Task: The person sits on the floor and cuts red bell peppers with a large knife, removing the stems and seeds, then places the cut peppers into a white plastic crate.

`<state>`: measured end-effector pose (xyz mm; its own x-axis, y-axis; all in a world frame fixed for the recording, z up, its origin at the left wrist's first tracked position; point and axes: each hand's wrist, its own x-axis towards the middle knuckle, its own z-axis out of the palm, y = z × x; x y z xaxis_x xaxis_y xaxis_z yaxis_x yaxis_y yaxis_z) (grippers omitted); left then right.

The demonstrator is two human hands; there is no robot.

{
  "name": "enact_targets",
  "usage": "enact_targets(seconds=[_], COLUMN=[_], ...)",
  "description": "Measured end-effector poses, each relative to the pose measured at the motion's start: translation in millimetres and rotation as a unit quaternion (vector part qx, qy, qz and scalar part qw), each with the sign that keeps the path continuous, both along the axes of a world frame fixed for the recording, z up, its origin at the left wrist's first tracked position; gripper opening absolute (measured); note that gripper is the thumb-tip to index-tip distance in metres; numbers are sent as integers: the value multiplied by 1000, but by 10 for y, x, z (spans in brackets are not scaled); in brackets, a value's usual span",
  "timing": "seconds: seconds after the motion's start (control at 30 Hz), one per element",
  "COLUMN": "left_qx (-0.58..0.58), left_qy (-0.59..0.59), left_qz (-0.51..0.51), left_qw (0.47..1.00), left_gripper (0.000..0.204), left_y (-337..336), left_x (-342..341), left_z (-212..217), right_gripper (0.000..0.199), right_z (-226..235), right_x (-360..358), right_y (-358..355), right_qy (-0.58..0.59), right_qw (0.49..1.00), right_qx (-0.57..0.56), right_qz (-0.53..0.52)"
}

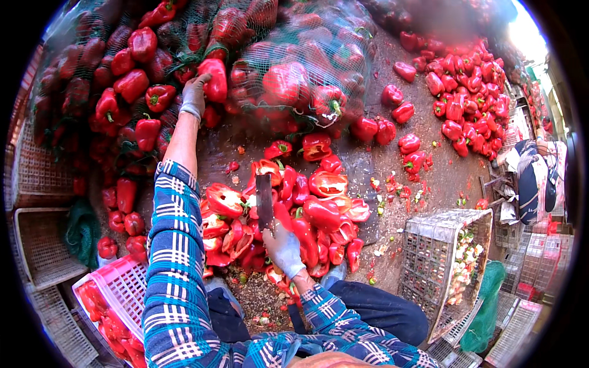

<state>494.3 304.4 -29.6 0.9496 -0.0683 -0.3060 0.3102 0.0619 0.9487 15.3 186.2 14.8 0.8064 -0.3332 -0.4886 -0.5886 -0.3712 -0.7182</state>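
My left hand (194,97), in a pale glove, reaches far forward. Its fingers are closed on a whole red bell pepper (215,83) beside the netted peppers. Low in front of my body, my gloved right hand (284,248) grips a knife, its broad dark blade (264,199) pointing forward. That blade is above a heap of cut red peppers (328,211) lying between my feet, some showing their pale insides. A green mesh sack (307,61) full of red peppers lies just right of my left hand.
More whole peppers (132,86) are piled on netted sacks at the far left. Another pepper heap (472,92) lies far right. A tilted crate (429,270) with pale cores (464,264) stands by my right knee; a pink crate (119,288) of red peppers stands left. Someone sits (531,178) at the right edge.
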Motion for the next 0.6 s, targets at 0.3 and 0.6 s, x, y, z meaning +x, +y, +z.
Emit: enact_targets(seconds=[0.3, 0.6], left_qx=[27, -184], left_qy=[-45, 47], left_qz=[27, -40], left_qw=[998, 981], left_gripper=[65, 69], left_y=[-591, -356], left_x=[-446, -9], left_z=[-91, -393], right_gripper=[32, 30], right_z=[-46, -42], right_x=[-19, -55], right_y=[39, 78], right_qy=[11, 2], right_qw=[998, 998], right_qx=[-66, -55], right_qz=[11, 12])
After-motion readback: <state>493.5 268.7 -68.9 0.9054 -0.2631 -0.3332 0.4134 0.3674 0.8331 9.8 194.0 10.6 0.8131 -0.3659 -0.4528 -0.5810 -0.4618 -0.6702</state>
